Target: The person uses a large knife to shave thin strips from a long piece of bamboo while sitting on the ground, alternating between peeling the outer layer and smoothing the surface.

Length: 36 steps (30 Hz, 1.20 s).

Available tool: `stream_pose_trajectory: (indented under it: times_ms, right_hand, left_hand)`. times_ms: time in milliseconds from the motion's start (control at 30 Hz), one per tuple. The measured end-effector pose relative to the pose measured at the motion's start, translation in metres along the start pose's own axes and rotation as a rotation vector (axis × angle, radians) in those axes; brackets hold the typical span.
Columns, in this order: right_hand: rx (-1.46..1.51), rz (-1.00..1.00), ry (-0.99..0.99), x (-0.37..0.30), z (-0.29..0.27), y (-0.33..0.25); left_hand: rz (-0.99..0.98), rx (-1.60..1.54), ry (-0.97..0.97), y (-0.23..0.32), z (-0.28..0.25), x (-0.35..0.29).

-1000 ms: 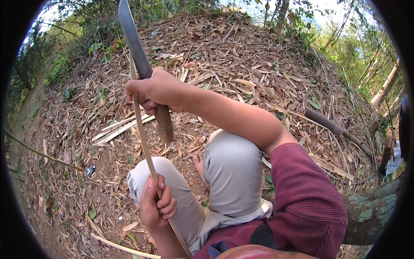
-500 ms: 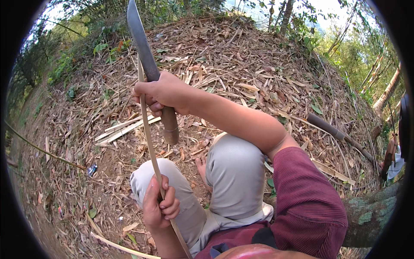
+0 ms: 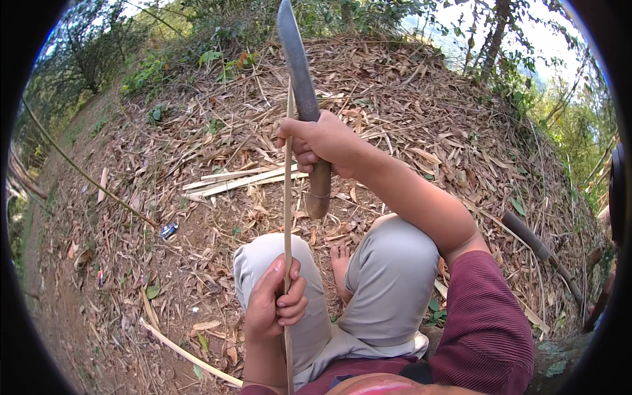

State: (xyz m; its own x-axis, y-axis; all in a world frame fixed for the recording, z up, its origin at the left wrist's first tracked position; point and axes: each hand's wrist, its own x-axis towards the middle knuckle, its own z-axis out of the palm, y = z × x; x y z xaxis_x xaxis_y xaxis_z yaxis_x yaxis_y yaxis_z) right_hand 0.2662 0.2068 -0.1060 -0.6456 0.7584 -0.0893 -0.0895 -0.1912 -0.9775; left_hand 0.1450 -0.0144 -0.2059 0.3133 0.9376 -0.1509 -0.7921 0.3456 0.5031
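My right hand point(image 3: 322, 141) is closed round the dark handle of a machete point(image 3: 300, 72), whose blade points up and away from me. The thumb side of that same hand pinches a long, thin bamboo strip point(image 3: 288, 210) beside the handle. Lower down, in front of my knee, my left hand point(image 3: 276, 299) is wrapped round the same strip. The strip stands almost straight between both hands, and its lower end runs down past my left forearm. The wooden butt of the machete handle shows below my right hand.
Split bamboo pieces point(image 3: 243, 181) lie on leaf litter beyond my knees. A pale strip point(image 3: 191, 352) lies at lower left. A dark tubular piece on a stick point(image 3: 540, 247) rests at right. A thin green stem point(image 3: 85, 171) slants across the left, near a small dark packet point(image 3: 169, 230).
The whole view has shifted, so hands and ground appear farther right. The strip, which leaned and curved before, now looks straighter and more upright. Both hands keep their hold.
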Motion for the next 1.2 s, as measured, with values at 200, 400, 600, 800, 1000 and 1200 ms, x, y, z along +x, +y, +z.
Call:
stream_pose_trajectory:
  times_ms: [200, 400, 600, 800, 1000, 1200]
  right_hand:
    - [0.014, 0.003, 0.005, 0.003, 0.005, 0.004]
    - [-0.049, -0.001, 0.032, 0.001, 0.005, 0.003]
    - [-0.629, -0.204, 0.072, 0.004, 0.002, 0.014]
    - [-1.363, -0.552, -0.194, -0.013, 0.021, 0.013]
    - [-1.556, -0.629, -0.438, -0.02, 0.032, 0.033]
    - [-1.445, -0.637, -0.363, -0.038, 0.021, 0.054]
  left_hand:
    - [-0.037, 0.056, 0.047, 0.004, 0.002, -0.006]
    - [-0.041, -0.054, -0.052, 0.002, -0.007, -0.003]
    - [0.041, -0.153, -0.124, 0.007, -0.012, -0.003]
    - [0.22, -0.037, 0.016, 0.035, 0.0, 0.013]
    - [0.222, -0.181, 0.028, 0.028, -0.026, 0.014]
    - [0.319, 0.281, 0.28, 0.04, 0.012, 0.019]
